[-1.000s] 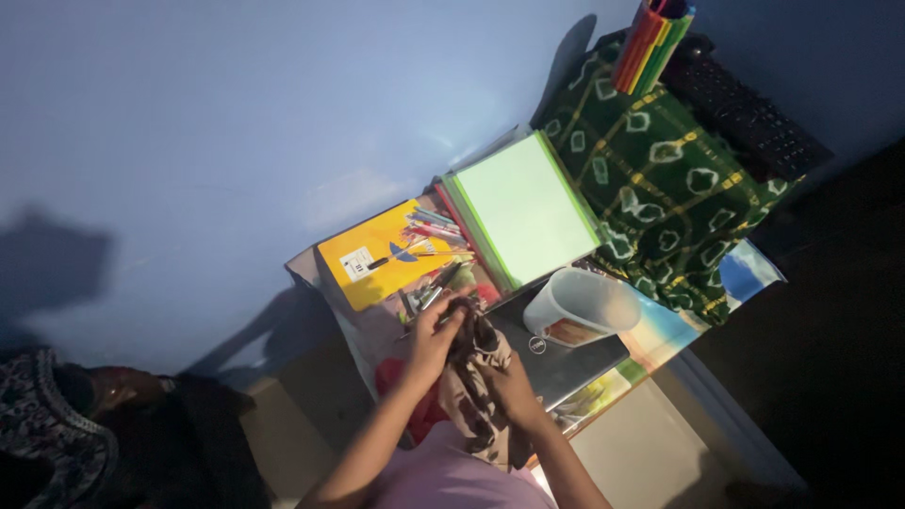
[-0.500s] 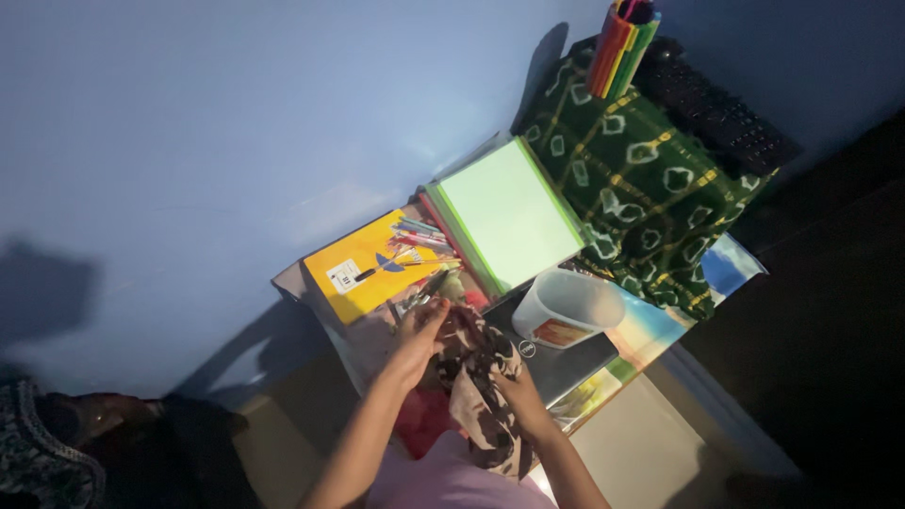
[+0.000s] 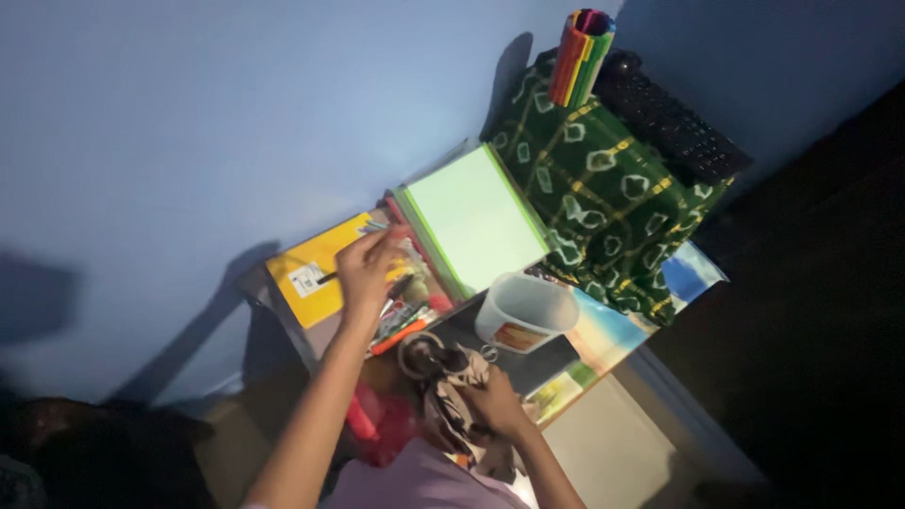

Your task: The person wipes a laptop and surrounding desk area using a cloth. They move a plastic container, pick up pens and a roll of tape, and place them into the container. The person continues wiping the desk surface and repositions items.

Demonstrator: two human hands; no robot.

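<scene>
A moment earlier both hands had been bunched together on the patterned cloth pouch (image 3: pixel 451 396); by this moment the left hand (image 3: pixel 370 267) had left it and reached up toward eleven o'clock, over the scattered pens and markers (image 3: pixel 401 316) lying across the yellow book (image 3: pixel 306 273). That looked like a shift from handling the pouch to gathering pens, though that is only a judgement. The left hand's fingers were curled down over the pens, and whether they had closed on one could not be told in the dim light. The right hand (image 3: pixel 492 401) was clenched around the pouch, holding its round mouth open toward ten o'clock. The pouch sat at about five o'clock from the left hand, near but apart, at the near edge of the table. A white plastic jug (image 3: pixel 524 313) stood at one o'clock from the pouch, on a dark laptop (image 3: pixel 537 356), with a green folder (image 3: pixel 468 219) beyond at twelve.
</scene>
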